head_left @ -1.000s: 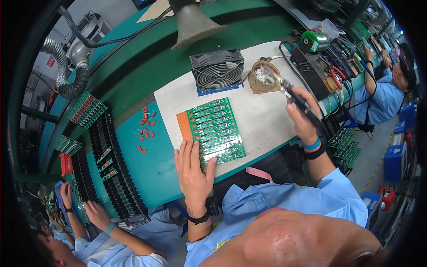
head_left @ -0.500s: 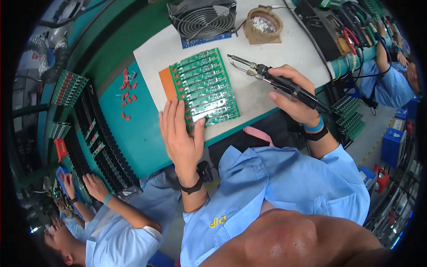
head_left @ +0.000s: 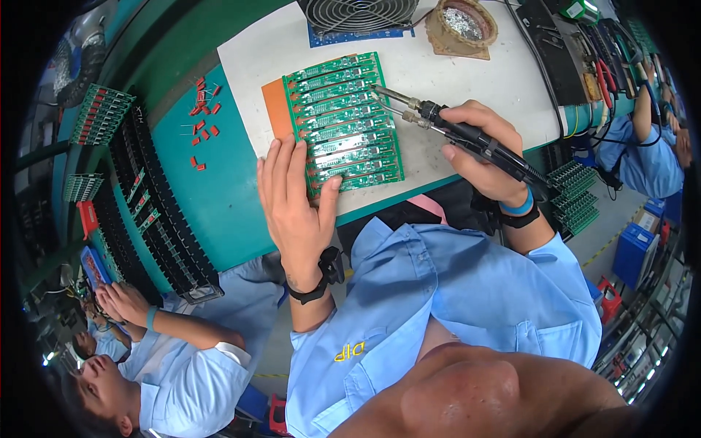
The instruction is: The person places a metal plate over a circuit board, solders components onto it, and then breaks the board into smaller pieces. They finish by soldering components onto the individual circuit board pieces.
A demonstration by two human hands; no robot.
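Observation:
A panel of green circuit boards [head_left: 347, 120] lies on a white sheet in front of me, over a strip of orange board [head_left: 276, 109]. My left hand [head_left: 296, 212] rests at its lower left corner, fingers stretched along the left edge and thumb on the near edge. In my right hand [head_left: 485, 142] is a black soldering iron [head_left: 467, 139] with a thin feed tube beside its tip. The tip reaches the panel's right side near the top; whether it touches is too small to tell.
A solder pot [head_left: 460, 29] and a round fan [head_left: 358, 14] stand at the back. Loose red components [head_left: 201, 131] lie on the green bench at left, beside black racks [head_left: 171, 219]. A co-worker's hands [head_left: 124, 303] are at far left. Pliers [head_left: 604, 80] lie at upper right.
The soldering iron's tip has come from beside the panel onto its right side. My left hand keeps its place at the panel's corner. The co-worker's hands have come together.

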